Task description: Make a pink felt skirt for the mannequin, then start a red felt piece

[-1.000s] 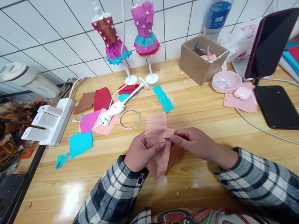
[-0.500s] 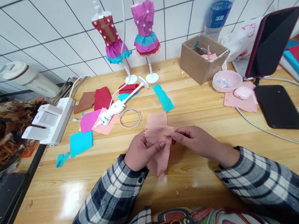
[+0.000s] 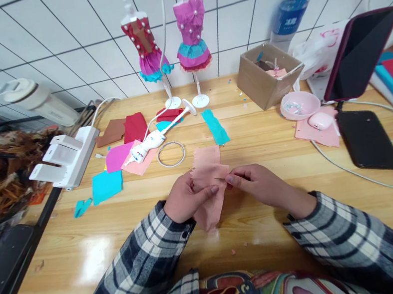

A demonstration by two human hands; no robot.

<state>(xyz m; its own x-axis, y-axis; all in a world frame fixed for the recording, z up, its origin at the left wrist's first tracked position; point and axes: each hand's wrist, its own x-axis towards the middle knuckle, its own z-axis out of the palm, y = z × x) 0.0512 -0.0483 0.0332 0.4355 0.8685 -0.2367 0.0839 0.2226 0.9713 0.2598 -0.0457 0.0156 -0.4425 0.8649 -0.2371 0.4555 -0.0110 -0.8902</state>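
A salmon-pink piece of fabric (image 3: 212, 211) with a zigzag-cut edge hangs above the front middle of the table. My left hand (image 3: 185, 200) is closed on it, thumb on top and fingers behind. From the right, my right hand (image 3: 256, 184) pinches a thin dark needle (image 3: 220, 178) between thumb and forefinger. Its tip lies against the fabric near the right edge. Whether a thread is attached cannot be made out. A silver ring (image 3: 171, 154) lies just beyond my left hand, beside a small white dress form (image 3: 147, 144) on its side.
Two dressed mini mannequins (image 3: 147, 49) stand by the tiled wall. Coloured fabric scraps (image 3: 107, 186) lie at left near a white power strip (image 3: 73, 158). At right are a cardboard box (image 3: 261, 82), a pink bowl (image 3: 299, 105), a black phone (image 3: 369, 141) and a cable.
The view has shifted very slightly. Both hands keep nearly the same pose on the fabric, and the needle still lies against it.
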